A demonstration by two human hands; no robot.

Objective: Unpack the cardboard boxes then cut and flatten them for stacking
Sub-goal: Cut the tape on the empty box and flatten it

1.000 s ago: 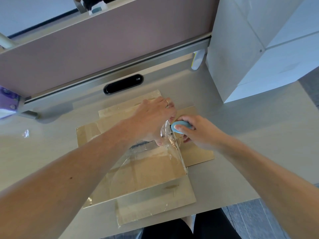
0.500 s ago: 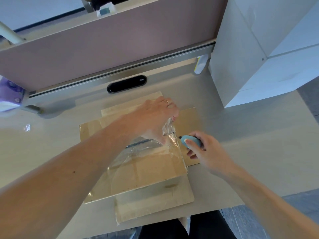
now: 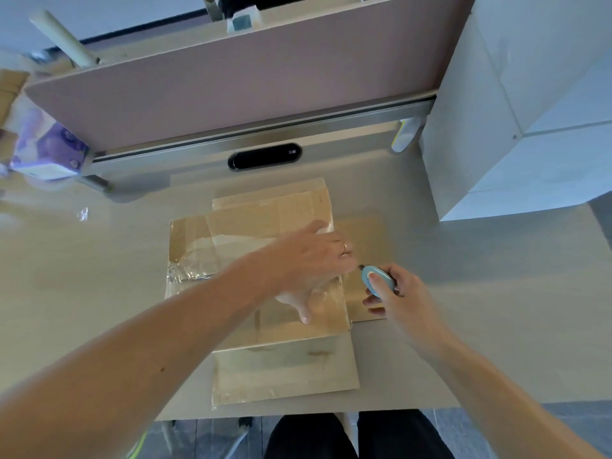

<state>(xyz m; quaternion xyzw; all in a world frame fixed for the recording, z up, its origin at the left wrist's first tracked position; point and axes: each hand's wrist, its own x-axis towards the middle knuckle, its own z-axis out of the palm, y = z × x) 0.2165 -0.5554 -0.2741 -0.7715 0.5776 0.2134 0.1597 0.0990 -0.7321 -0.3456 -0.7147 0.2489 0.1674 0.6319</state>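
A flattened brown cardboard box (image 3: 251, 329) lies on the desk in front of me, partly covered by clear plastic film (image 3: 198, 263). A smaller flap (image 3: 367, 233) sticks out on its right side. My left hand (image 3: 311, 263) lies across the middle of the box with its fingers spread, pressing on the cardboard and film. My right hand (image 3: 400, 303) grips a small light-blue oval cutter (image 3: 377, 280) just right of the left hand. The cutter's tip points at the seam between the box and the right flap.
A pink divider panel (image 3: 231, 91) with a black oval slot (image 3: 265, 156) closes off the back of the desk. A tall white cabinet (image 3: 516, 120) stands at the right. A purple pack (image 3: 49, 150) sits at far left, and a clear scrap (image 3: 82, 213) lies on the desk.
My left hand let go of the bunched film and now lies flat on the box. My right hand drew the cutter along the seam toward me.
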